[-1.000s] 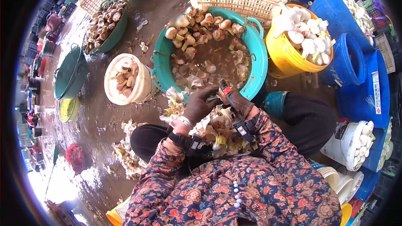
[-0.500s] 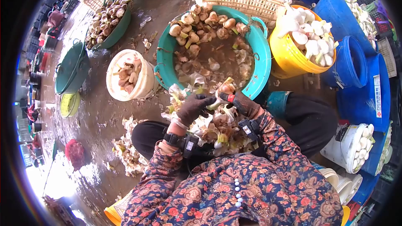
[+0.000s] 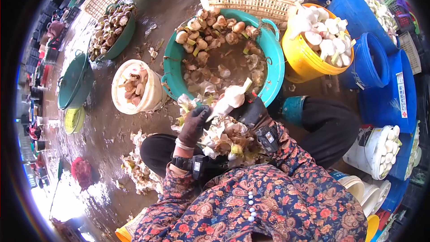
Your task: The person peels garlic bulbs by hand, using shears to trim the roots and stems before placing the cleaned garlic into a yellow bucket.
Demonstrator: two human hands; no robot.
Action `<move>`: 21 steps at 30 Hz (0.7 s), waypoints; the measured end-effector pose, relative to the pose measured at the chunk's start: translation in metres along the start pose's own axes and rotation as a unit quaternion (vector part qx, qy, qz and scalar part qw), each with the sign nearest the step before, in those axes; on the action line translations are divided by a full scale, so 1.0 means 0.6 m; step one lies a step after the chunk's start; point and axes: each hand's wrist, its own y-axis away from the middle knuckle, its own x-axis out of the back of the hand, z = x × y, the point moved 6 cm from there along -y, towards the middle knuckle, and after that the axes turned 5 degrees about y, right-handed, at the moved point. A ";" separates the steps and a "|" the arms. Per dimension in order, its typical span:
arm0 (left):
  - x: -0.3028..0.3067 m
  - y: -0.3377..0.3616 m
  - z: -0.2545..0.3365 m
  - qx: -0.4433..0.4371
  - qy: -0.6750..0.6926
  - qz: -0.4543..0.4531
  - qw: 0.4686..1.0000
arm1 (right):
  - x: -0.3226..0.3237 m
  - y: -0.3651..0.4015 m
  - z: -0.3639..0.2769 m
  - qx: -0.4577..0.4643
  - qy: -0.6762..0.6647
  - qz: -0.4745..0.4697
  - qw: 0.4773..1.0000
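Note:
A white, peeled garlic bulb (image 3: pixel 233 97) with a green-tipped stem is between my hands, over the near rim of the teal tub (image 3: pixel 276 62). My right hand (image 3: pixel 253 110), in a dark glove, is closed on the bulb from the right. On the left, my gloved left hand (image 3: pixel 195 124) pinches a pale strip of skin hanging from the bulb. Loose skins (image 3: pixel 228 136) lie heaped below, against my lap. Brown unpeeled bulbs (image 3: pixel 201 44) and scraps fill the back and left of the tub.
Right of the tub stands a yellow bucket (image 3: pixel 293 65) of white bulbs, with blue barrels (image 3: pixel 387 96) beyond. A cream crate (image 3: pixel 246 2) is behind. On the left are a white bucket (image 3: pixel 154 90), a green tub (image 3: pixel 76 83) and a heaped green basin (image 3: pixel 122 40).
The bulb between my hands now shows white where it was brown, and its stem points up right. My left hand has moved slightly down and left, drawing the skin strip.

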 end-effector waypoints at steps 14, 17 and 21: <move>-0.101 -0.006 0.054 -0.242 0.026 -0.049 0.969 | 0.120 0.015 -0.024 0.025 0.180 0.231 0.956; -0.086 -0.003 0.069 -0.253 0.050 -0.069 0.964 | 0.115 0.041 -0.065 -0.132 0.586 0.292 0.745; -0.085 -0.008 0.069 -0.241 -0.113 -0.025 0.964 | 0.055 0.026 -0.073 0.120 0.793 0.260 0.538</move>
